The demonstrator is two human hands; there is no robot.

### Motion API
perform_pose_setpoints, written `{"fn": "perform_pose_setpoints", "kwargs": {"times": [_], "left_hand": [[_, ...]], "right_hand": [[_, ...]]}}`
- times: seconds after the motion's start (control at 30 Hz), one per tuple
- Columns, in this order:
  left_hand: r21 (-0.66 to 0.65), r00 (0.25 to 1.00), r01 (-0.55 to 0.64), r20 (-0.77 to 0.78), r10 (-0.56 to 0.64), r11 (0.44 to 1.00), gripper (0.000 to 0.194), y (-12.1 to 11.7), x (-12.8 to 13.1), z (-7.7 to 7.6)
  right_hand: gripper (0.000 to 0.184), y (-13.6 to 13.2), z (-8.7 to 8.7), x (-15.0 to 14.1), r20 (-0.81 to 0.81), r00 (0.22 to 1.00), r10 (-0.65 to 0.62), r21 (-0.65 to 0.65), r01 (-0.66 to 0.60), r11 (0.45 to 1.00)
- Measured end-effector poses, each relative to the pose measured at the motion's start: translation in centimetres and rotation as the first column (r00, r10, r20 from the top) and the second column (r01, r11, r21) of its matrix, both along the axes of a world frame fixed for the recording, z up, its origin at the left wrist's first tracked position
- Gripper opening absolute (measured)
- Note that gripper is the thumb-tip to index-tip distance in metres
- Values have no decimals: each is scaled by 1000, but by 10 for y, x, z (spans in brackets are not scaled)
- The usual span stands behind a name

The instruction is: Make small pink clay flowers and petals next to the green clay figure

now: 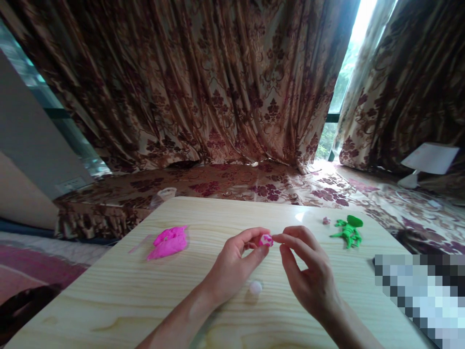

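A small pink-and-white ball [266, 240], which looks like modelling clay, sits between the thumb and fingers of my left hand [236, 264]. The index fingertip of my right hand [308, 266] is at the ball's right side, touching it or nearly so. The right thumb stays apart from that finger, leaving a gap. Below the ball, a small white round piece [255, 288] lies on the table near my left wrist. To the left is a larger bright pink lump of clay [169, 242], with what looks like clear film beside it.
On the pale wooden table [119, 300], a green figure [349, 232] and a small pinkish lump [326, 220] lie at the right. A clear container or tape roll [166, 193] is behind the far left corner. A lamp [430, 157] stands far right; patterned curtains [218, 87] hang behind.
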State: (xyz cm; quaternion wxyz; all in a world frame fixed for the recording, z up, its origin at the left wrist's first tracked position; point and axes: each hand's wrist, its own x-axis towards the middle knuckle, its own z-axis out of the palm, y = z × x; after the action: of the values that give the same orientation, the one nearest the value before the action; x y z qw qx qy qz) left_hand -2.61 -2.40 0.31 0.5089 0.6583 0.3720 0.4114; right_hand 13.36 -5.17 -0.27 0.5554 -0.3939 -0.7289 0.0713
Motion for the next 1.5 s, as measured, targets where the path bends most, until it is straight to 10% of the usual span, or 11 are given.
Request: {"fn": "perform_pose_setpoints", "kwargs": {"times": [1.5], "left_hand": [[24,995,-72,66,70,997,31,0,2,-1]], "right_hand": [[34,-2,1,0,-1,1000,-23,28,23,999]]}}
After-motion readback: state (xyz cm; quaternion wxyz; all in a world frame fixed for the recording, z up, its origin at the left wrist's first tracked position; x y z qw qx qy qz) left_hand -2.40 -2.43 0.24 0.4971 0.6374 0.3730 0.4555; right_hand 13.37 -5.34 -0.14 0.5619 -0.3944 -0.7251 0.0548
